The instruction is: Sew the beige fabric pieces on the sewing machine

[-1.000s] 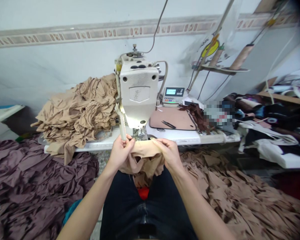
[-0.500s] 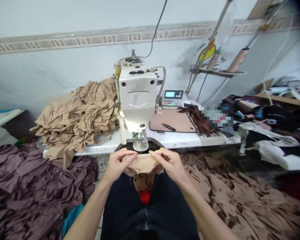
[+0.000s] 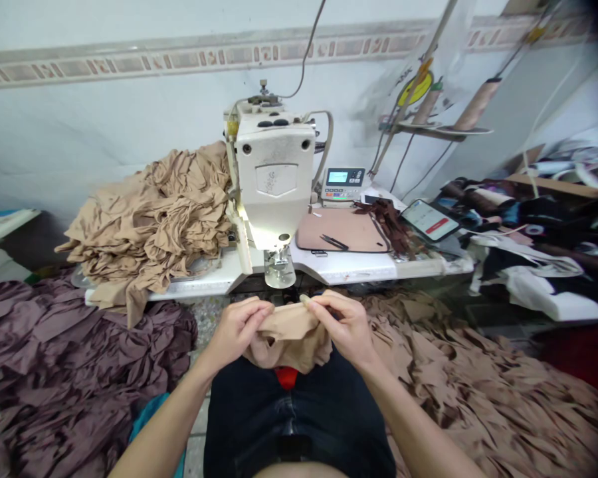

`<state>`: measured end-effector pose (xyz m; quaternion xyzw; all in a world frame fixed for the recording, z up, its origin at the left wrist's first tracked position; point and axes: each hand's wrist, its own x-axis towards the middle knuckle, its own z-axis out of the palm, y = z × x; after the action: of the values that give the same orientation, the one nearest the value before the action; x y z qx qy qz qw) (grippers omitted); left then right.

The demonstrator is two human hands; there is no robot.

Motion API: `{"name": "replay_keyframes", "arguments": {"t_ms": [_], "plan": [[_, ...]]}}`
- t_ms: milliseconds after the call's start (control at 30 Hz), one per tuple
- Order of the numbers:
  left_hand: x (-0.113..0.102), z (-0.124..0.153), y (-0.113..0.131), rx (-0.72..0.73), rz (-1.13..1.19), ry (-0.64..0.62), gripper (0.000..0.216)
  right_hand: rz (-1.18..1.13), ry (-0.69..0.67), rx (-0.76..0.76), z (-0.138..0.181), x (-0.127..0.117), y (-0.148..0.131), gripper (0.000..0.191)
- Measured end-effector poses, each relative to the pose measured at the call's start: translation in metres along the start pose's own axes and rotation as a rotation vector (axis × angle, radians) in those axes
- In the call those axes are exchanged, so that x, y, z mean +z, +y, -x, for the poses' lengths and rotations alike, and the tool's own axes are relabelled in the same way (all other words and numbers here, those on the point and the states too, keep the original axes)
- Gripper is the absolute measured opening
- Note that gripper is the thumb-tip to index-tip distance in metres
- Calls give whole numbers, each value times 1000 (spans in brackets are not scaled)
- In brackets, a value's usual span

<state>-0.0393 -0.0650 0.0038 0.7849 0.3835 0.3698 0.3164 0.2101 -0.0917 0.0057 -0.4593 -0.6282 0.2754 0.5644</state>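
Observation:
A tan fabric garment (image 3: pixel 292 335) hangs between my hands, its upper edge pulled fairly straight and the rest bunched over my lap. My left hand (image 3: pixel 242 328) pinches one end of that edge, thumb against the fingers. The other end is pinched by my right hand (image 3: pixel 343 325). Just beyond the cloth stands a white sewing machine (image 3: pixel 276 176), its lamp lit above the needle area. The garment is apart from the machine's rounded work plate (image 3: pixel 280 273). The garment's exact kind is hard to tell.
On the white table (image 3: pixel 359 269) lie a pink mat (image 3: pixel 341 229) with snips (image 3: pixel 334 241), a control box (image 3: pixel 343 184) and a phone (image 3: pixel 431 221). A tan cloth pile (image 3: pixel 152 212) sits left. Purple cloth (image 3: pixel 74 365) and brown cloth (image 3: pixel 478 385) heap below on either side.
My hands have drawn the garment back from the machine, and more of its cloth shows hanging below. The view has shifted slightly downward.

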Motion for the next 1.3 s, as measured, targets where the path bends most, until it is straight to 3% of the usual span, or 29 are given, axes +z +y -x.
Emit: {"name": "replay_keyframes", "arguments": {"t_ms": [333,600,833,1033,1300], "plan": [[-2,-30,9,-247,205,120,34,-246,129,224,-23,17,15,26],[5,-45,11,-373,209,314,31,-287,164,264,-32,19,35,24],[10,-67,1,-333,343,397,33,-342,214,324,-50,20,41,24],[15,-77,-11,-328,459,359,36,-333,234,343,-63,19,40,26],[17,-72,-17,-336,509,372,38,-339,204,370,-51,21,55,31]]}}
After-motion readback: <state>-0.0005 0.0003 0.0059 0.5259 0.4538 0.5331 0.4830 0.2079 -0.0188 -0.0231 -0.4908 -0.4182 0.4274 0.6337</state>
